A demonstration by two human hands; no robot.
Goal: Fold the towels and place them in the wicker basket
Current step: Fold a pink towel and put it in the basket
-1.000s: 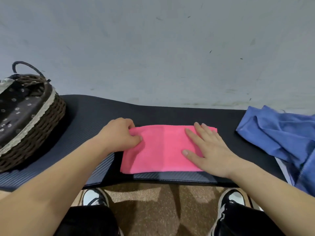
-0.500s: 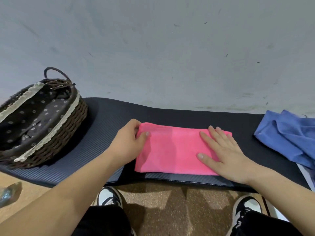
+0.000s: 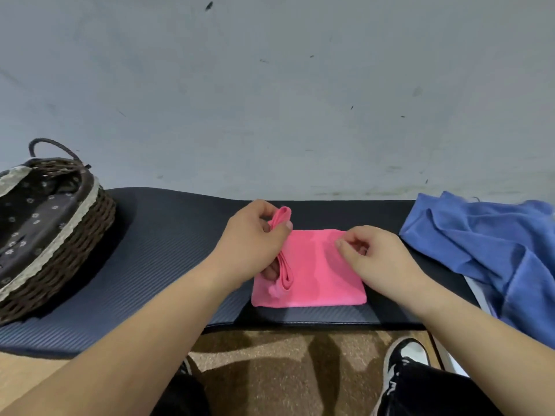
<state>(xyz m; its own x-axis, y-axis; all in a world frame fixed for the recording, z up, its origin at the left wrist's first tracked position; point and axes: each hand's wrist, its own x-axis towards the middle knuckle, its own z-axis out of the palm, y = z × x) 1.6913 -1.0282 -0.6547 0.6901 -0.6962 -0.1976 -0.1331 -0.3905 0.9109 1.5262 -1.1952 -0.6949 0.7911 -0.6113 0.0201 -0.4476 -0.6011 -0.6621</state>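
Observation:
A folded pink towel [image 3: 318,274] lies on the dark mat [image 3: 168,235] near its front edge. My left hand [image 3: 252,241] grips the towel's left end, which is lifted and bunched upright above the rest. My right hand [image 3: 372,253] rests on the towel's right part with curled fingers pinching its top edge. A crumpled blue towel [image 3: 486,244] lies at the right end of the mat. The wicker basket [image 3: 45,232], lined with dark flowered cloth and showing no towels inside, stands at the left end.
A grey wall rises right behind the mat. Below the mat's front edge are brown floor and my two shoes [image 3: 405,355]. Bare mat lies between the basket and the pink towel.
My left hand has lifted the pink towel's left end up and toward the right. My right hand went from lying flat to pinching the towel. The view swung slightly.

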